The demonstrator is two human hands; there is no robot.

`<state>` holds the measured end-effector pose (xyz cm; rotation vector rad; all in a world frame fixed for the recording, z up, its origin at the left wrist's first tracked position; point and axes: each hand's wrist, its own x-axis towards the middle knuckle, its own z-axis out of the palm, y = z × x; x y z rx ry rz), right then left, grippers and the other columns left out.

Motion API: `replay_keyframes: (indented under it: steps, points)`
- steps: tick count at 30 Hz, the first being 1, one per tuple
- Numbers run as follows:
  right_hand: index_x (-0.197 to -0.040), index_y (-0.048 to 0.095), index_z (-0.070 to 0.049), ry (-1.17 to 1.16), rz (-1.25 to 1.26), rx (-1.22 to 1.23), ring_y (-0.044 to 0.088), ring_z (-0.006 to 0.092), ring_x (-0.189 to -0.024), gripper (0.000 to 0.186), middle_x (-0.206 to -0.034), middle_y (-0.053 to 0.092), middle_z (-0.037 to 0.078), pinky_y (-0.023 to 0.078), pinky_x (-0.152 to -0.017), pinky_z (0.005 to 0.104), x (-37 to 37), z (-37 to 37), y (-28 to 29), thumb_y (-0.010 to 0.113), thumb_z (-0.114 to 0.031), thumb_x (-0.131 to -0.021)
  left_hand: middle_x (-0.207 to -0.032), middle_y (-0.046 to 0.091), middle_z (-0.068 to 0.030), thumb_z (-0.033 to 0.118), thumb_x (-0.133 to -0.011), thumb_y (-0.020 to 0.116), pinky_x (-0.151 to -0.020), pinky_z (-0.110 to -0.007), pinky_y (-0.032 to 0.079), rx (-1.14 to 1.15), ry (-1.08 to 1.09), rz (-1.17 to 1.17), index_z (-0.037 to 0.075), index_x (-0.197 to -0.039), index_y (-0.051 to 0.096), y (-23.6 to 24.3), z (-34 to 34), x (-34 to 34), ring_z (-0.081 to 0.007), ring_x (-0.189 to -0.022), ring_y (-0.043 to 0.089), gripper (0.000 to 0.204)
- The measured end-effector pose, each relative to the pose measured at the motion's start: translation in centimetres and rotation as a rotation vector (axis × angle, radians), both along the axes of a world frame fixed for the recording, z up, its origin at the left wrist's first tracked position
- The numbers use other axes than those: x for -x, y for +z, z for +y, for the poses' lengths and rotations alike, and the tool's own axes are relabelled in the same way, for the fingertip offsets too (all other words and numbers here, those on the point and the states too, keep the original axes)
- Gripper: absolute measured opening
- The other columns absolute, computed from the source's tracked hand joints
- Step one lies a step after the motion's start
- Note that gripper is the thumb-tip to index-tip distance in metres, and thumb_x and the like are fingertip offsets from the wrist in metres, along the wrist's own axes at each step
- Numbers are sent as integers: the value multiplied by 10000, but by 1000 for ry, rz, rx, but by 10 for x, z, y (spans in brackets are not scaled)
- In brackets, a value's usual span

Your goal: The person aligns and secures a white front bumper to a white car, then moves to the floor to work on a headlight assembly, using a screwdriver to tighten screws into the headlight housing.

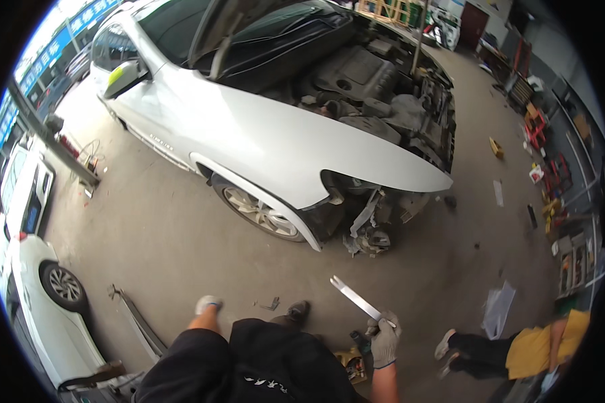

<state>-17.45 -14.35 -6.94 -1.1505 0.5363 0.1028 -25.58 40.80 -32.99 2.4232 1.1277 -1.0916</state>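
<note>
In my gloved right hand [384, 344] is a flat silver pry bar [355, 297] with a notched far end, pointing up and to the left. My left hand [209, 303], also in a pale glove, hangs low on the left over the floor; its fingers are too small to make out. Ahead stands a white car [249, 127] with its hood raised. Its front bumper and headlamp are off, so the engine bay [356, 74] and loose front-corner parts [370, 238] show. Both hands are apart from the car.
A yellow toolbox [351, 365] sits by my right leg. Long dark trim [140, 321] lies at left, near another white car [40, 295]. At right are a person in a yellow shirt [541, 349], a clear plastic sheet [499, 310] and shelves with parts [575, 265].
</note>
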Motion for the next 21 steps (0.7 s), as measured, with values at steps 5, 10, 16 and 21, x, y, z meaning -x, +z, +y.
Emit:
replay_keyframes:
  steps: [5, 10, 16, 21]
  points:
    - [-1247, 578, -15, 198, -116, -5, 543, 134, -557, 330, -736, 628, 106, 453, -505, 264, 0, 21, 53, 464, -36, -938, -1068, 725, -253, 298, -782, 572, -917, -462, 535, -23, 389, -384, -16, -1000, 749, 115, 29, 33, -437, -1058, 678, 421]
    - [-1268, 567, -14, 417, -164, -116, 541, 140, -552, 315, -702, 607, 95, 452, -462, 284, -16, 55, 63, 470, -38, -969, -864, 667, -128, 287, -917, 589, -647, -389, 496, 394, 714, -579, 45, -996, 677, 13, 6, 37, -242, -723, 638, 269]
    - [-1252, 563, 1, 505, -154, 122, 582, 137, -617, 287, -799, 633, 96, 515, -602, 281, -26, 91, 75, 422, -34, -1004, -970, 713, -135, 330, -936, 586, -757, -406, 556, 626, 299, -729, 61, -1243, 654, 56, -97, -123, -257, -836, 699, 414]
    - [-1218, 567, -23, 448, 27, 171, 563, 122, -586, 222, -776, 627, 88, 491, -564, 282, -54, 113, 67, 461, -77, -1030, -1367, 587, -168, 316, -877, 609, -1017, -480, 475, 333, -216, -1116, 85, -1306, 614, 148, -121, -267, -399, -1203, 571, 488]
